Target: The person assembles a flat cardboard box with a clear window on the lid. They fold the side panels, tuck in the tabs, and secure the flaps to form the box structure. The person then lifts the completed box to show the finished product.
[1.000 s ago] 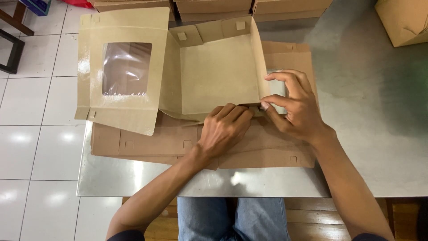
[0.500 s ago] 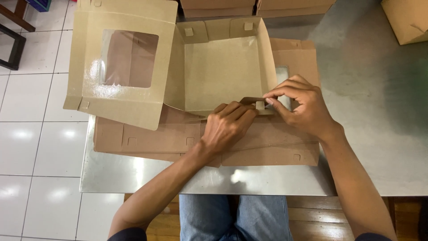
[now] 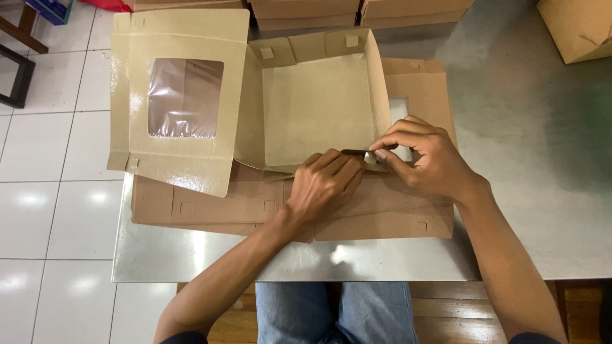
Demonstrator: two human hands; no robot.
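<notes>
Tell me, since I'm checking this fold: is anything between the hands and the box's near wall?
Nothing visible is. The left hand lies on the near wall of the open box, and the right hand pinches the flap at its near right corner. The windowed lid hangs off to the left, apart from both hands.

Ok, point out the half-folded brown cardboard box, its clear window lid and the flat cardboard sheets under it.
Half-folded brown cardboard box [image 3: 315, 108], head view, on its inner floor.
Clear window lid [image 3: 183, 99], head view, on the plastic pane.
Flat cardboard sheets [image 3: 210, 204], head view, on the top sheet's left part.
</notes>
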